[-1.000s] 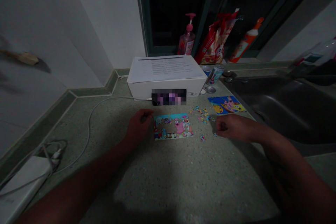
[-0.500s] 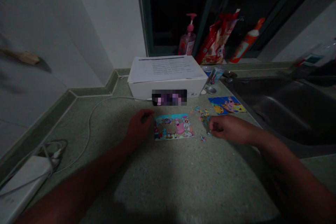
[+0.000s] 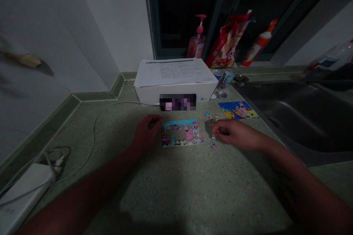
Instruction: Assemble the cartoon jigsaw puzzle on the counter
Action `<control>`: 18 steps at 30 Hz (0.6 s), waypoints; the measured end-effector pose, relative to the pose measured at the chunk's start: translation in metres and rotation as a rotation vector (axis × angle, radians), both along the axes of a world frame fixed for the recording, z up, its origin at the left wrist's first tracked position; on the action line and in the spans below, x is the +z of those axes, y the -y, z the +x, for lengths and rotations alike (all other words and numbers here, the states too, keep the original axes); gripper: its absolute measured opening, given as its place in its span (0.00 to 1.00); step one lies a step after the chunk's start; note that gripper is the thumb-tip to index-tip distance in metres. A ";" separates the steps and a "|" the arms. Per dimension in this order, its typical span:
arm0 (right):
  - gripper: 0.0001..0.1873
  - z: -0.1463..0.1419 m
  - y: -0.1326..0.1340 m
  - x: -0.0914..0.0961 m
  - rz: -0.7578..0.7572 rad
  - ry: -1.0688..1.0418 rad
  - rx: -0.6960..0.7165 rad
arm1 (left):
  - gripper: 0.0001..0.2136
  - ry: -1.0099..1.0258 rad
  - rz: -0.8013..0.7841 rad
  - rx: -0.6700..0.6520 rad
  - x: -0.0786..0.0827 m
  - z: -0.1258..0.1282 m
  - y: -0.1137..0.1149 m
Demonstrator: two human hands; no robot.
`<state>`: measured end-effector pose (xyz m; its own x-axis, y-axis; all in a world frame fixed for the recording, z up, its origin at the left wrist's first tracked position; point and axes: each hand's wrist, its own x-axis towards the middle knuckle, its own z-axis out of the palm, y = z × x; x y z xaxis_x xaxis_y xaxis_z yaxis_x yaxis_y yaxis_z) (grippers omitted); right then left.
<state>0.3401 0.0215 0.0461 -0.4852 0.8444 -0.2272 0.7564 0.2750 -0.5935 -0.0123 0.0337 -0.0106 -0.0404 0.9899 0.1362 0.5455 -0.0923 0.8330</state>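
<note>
The jigsaw puzzle (image 3: 182,133) looks mostly teal, pink and red.

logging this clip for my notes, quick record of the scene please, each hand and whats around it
left hand: at the left edge of the jigsaw puzzle, which looks partly filled
right hand: fingertips down by the loose puzzle pieces; cannot tell if they hold one
nearby: printed puzzle picture beyond the pieces, near the stainless steel sink
surface: speckled countertop
rest: white box with papers on top, pink pump bottle, white cable
</note>
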 end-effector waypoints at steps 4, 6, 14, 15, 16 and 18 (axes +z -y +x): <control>0.11 -0.008 -0.003 -0.002 0.024 -0.121 -0.060 | 0.11 0.009 0.011 -0.004 -0.001 0.001 0.000; 0.12 -0.015 -0.006 -0.003 0.043 -0.179 -0.050 | 0.11 0.009 0.007 -0.003 -0.001 0.001 0.000; 0.11 -0.043 -0.023 -0.019 0.023 -0.259 0.079 | 0.12 -0.002 0.009 -0.010 -0.001 0.000 0.000; 0.12 -0.045 -0.024 -0.022 0.019 -0.265 0.088 | 0.11 -0.004 0.007 -0.010 -0.001 0.000 -0.001; 0.12 -0.046 -0.025 -0.025 0.015 -0.270 0.093 | 0.11 -0.006 0.003 -0.009 -0.001 0.000 -0.001; 0.11 -0.048 -0.025 -0.028 0.001 -0.279 0.093 | 0.11 -0.008 -0.006 -0.007 -0.001 0.000 -0.001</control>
<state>0.2924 0.0462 0.0179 -0.6040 0.7936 -0.0732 0.5355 0.3361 -0.7747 -0.0125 0.0347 -0.0121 -0.0322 0.9909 0.1310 0.5518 -0.0917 0.8289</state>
